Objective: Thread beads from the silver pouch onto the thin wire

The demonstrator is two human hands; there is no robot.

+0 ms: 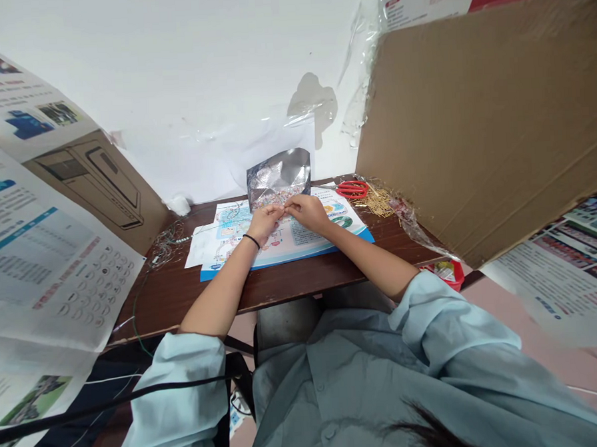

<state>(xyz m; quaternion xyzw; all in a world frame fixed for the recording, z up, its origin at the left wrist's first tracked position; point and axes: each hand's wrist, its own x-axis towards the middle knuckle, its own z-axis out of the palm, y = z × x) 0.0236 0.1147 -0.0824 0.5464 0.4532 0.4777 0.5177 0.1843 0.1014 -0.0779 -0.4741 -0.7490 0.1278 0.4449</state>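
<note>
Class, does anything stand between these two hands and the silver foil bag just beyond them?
Nothing solid does: the left hand and right hand sit just in front of the silver foil bag, with only small multicoloured beads lying between them on the printed sheet.

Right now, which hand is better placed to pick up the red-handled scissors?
Probably the right hand: it is nearer the red-handled scissors, which lie on its side of the desk; the left hand is farther away.

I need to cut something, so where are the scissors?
In the head view, the red-handled scissors lie at the far right of the table, just past the printed sheet, with a heap of thin gold rods beside them.
</note>
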